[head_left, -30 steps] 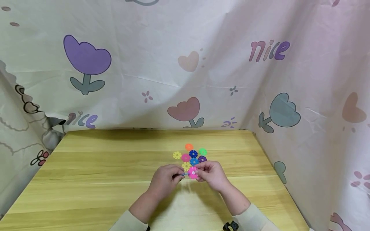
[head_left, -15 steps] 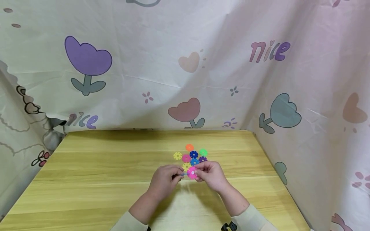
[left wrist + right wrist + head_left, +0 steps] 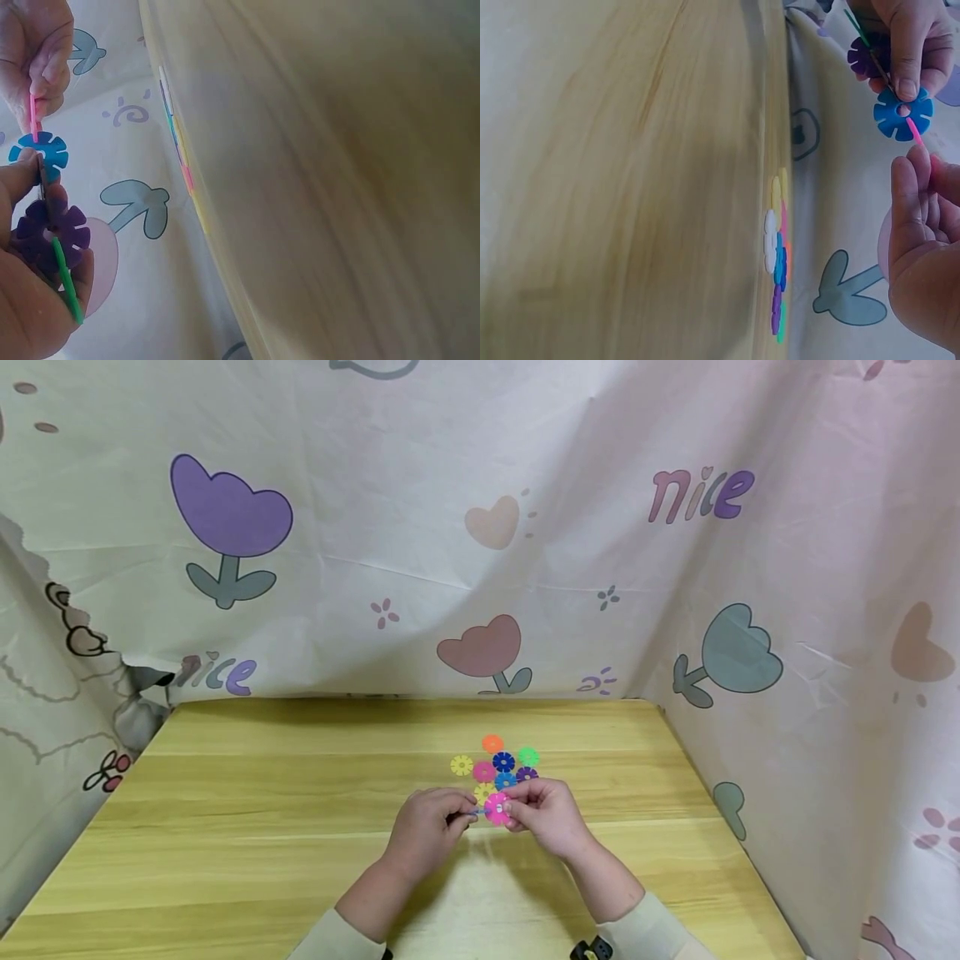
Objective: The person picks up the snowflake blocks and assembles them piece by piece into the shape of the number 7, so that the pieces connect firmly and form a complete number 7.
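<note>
My left hand holds a short chain of slotted flower-shaped plastic discs. In the left wrist view the chain shows a green disc edge-on, a purple disc, a dark edge-on disc and a blue disc, with the thumb against the blue one. Between the thumb and fingers of my right hand is a pink disc. Its edge meets the blue disc at a right angle, at a slot; how deep it sits I cannot tell. Both hands are above the table.
Just beyond the hands, loose discs lie flat on the wooden table: orange, green, dark blue, yellow and several others. A white disc appears in the right wrist view. Printed cloth hangs behind.
The pink disc has moved very slightly left, towards the left hand. Both hands keep their hold and have barely moved. The head view has shifted a little.
</note>
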